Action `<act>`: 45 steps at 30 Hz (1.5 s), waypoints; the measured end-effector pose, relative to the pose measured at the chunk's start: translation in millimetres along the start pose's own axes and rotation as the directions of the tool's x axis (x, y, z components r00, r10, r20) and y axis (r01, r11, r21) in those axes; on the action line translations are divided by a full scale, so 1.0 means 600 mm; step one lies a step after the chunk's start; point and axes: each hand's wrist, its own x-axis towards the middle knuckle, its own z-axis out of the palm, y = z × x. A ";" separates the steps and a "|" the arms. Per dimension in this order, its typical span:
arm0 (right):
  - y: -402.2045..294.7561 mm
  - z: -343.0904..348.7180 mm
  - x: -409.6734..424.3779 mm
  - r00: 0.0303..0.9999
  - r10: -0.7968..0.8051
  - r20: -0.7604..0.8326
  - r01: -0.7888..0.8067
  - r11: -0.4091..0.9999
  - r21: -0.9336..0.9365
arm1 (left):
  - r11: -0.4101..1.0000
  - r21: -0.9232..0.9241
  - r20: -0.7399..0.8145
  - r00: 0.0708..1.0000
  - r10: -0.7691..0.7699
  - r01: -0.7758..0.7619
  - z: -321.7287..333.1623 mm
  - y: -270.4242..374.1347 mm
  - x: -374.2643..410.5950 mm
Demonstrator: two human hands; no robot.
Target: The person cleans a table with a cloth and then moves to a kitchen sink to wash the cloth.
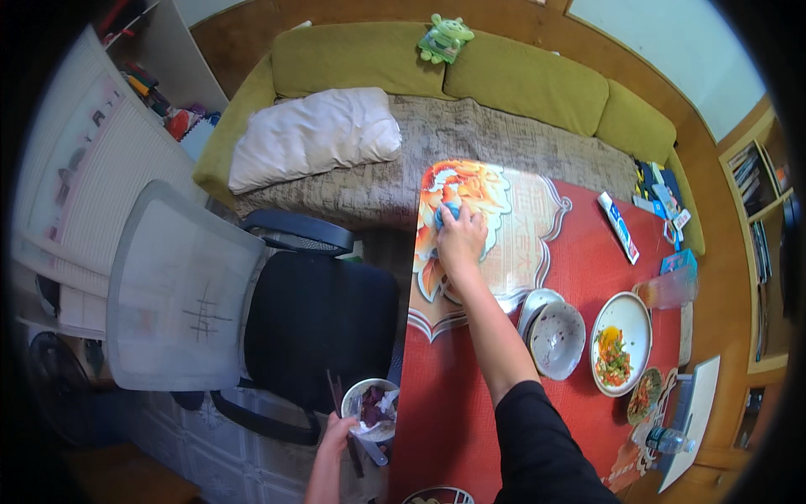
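My right hand (461,239) reaches to the far left corner of the red patterned table (434,384) and presses a blue cloth (448,214) against the flower-printed top. Only part of the cloth shows under the fingers. Beside the table's left edge, my left hand (337,435) grips a white tub (350,395) by its rim. Dark purple scraps and crumpled white tissue lie inside it. Dark chopsticks (334,385) are also in that hand. Below the tub, the grey handle of a utensil (375,452) sticks out. To the right of my forearm sits a speckled bowl (560,340) against another dish (532,307).
An oval plate of food (639,327), a small dish of food (645,397), a plastic bottle (667,440), a clear plastic cup (677,288) and a toothpaste tube (618,228) occupy the right side. An office chair (321,327) stands left. A green sofa (529,88) lies beyond.
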 end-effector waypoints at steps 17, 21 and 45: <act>-0.022 -0.092 -0.089 0.989 -0.056 0.137 0.042 0.994 0.101 | 1.000 0.020 0.061 0.998 0.009 -0.010 -0.010 -0.004 -0.014; -0.029 -0.219 -0.292 0.933 -0.320 0.164 0.255 0.911 0.323 | 0.998 0.060 -0.079 0.997 -0.028 0.033 -0.002 0.007 -0.027; -0.051 -0.237 -0.349 0.917 -0.367 0.160 0.291 0.886 0.361 | 0.993 0.047 -0.040 0.993 0.113 -0.111 -0.070 0.008 -0.135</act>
